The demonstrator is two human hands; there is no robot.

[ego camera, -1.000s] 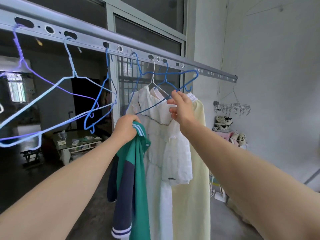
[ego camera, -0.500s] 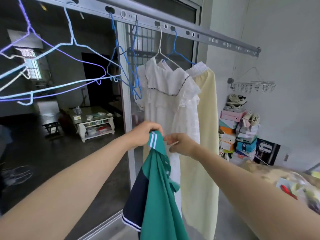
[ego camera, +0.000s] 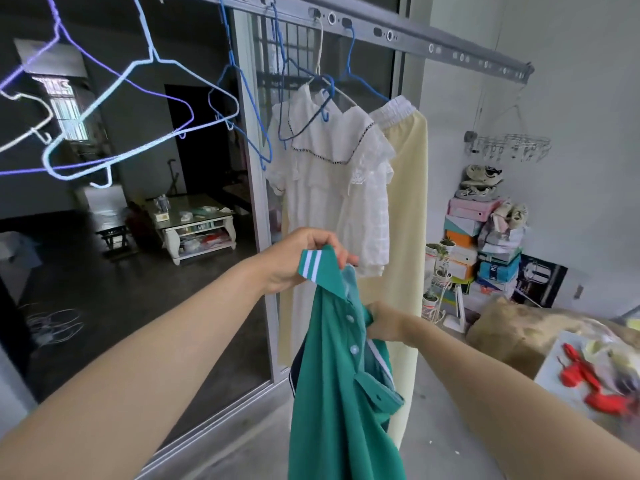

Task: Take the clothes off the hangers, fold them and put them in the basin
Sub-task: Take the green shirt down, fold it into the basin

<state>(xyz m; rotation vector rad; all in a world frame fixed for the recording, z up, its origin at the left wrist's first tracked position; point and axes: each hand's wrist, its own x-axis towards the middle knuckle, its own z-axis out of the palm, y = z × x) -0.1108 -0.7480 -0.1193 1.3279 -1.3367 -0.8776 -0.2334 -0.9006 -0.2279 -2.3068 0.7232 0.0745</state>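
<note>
While left hand [ego camera: 298, 261] pinches green shirt [ego camera: 332, 393] collar, right hand [ego camera: 384, 325] grips placket, fingers hidden.

A home laundry balcony, this: a metal drying rail [ego camera: 412, 41] runs above the left hand [ego camera: 298, 261], bare wire hangers [ego camera: 152, 58] dangle up to its left, shoeboxes [ego camera: 464, 216] pile up beyond the right hand [ego camera: 384, 323], and a coffee table [ego camera: 197, 223] sits through the sliding door [ego camera: 258, 202] further left.
</note>
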